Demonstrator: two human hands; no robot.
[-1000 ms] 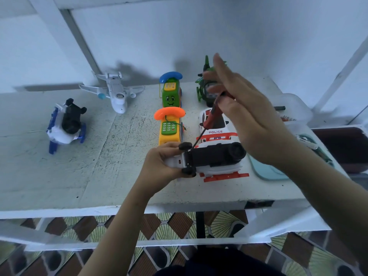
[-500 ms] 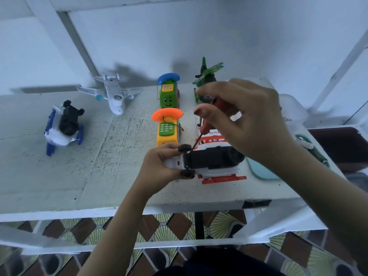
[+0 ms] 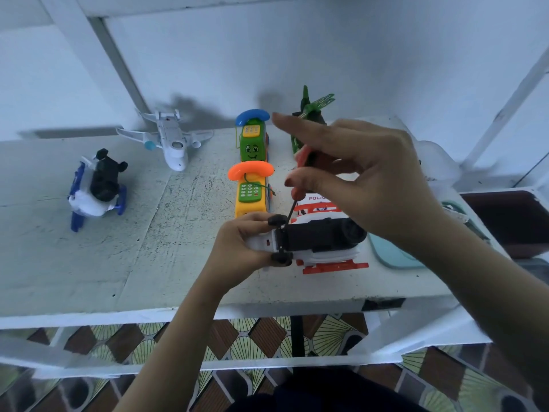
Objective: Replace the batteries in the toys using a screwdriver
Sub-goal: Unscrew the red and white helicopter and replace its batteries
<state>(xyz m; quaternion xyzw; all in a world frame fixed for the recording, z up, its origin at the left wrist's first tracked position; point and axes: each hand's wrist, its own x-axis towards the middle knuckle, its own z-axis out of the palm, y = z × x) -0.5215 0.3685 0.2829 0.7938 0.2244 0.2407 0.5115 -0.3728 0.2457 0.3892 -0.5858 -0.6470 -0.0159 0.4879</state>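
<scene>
My left hand (image 3: 237,248) grips the white end of an upturned toy vehicle (image 3: 315,237), black underside and small black wheels facing up, above the table's front edge. My right hand (image 3: 365,182) pinches the red handle of a screwdriver (image 3: 301,168), index finger stretched out. The thin shaft slants down and its tip meets the toy's underside beside a wheel. Under the held toy lies a white and red police car (image 3: 319,203), mostly hidden.
On the white table (image 3: 118,248) stand a white airplane (image 3: 170,141), a blue, white and black toy (image 3: 96,188), a green phone toy (image 3: 252,138), a yellow phone toy (image 3: 251,188) and a green helicopter (image 3: 312,111). A teal tray (image 3: 392,254) lies at right, patterned floor below.
My right hand's fingers have shifted round the screwdriver handle, closing and then the index finger stretching out again. The tip stays at the toy's underside. My left hand keeps its hold.
</scene>
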